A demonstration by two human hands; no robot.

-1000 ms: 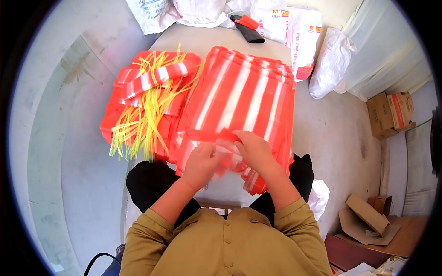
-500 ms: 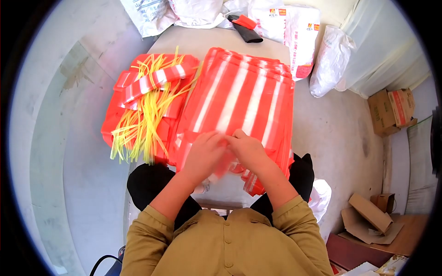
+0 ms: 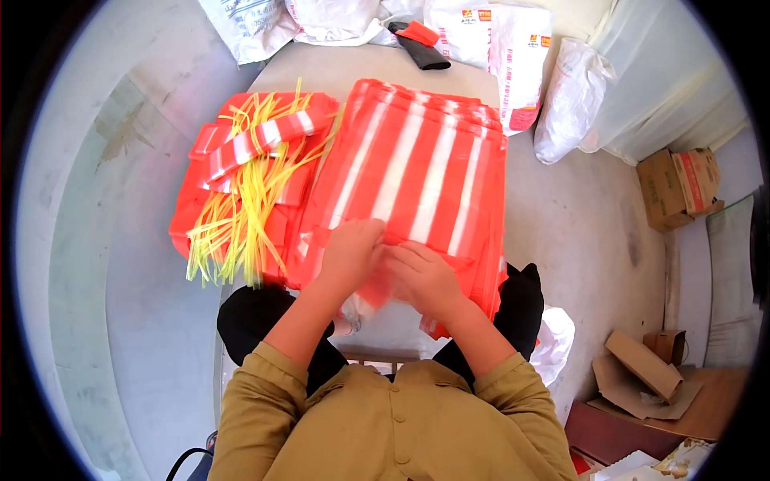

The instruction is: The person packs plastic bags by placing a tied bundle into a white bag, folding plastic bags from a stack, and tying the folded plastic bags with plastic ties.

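1. The loose red-and-white sheet (image 3: pixel 369 295) hangs between both hands at the near edge of the striped stack (image 3: pixel 411 172); its lower end is blurred.
2. Left hand (image 3: pixel 351 255): fingers bent, its grip pinching the sheet. Right hand (image 3: pixel 425 279): fingers lie together against the sheet; their tips are hidden, so whether this grip pinches too I cannot tell.
3. Half a second ago the hands overlapped, fingertips level; now the left fingertips reach farther onto the stack and the right hand has dropped toward the body. Stack and neighbouring pile lie as they did.
4. Left of the stack, and close beside it, sits the red pile (image 3: pixel 192 207) topped with yellow strips (image 3: pixel 249 200) and a folded striped band (image 3: pixel 258 144).
5. Writing: the far-left white sack (image 3: pixel 258 28) bears blue characters, too small to read surely. The white sack at right (image 3: pixel 517 72) has red vertical print and a red-orange logo. The cardboard box (image 3: pixel 666 192) carries a reddish printed panel, unreadable.
6. Edges: the stack's near edge meets the knees; the desk (image 3: pixel 321 68) shows beyond its far edge. Pale floor (image 3: pixel 589 224) stretches between stack and box.
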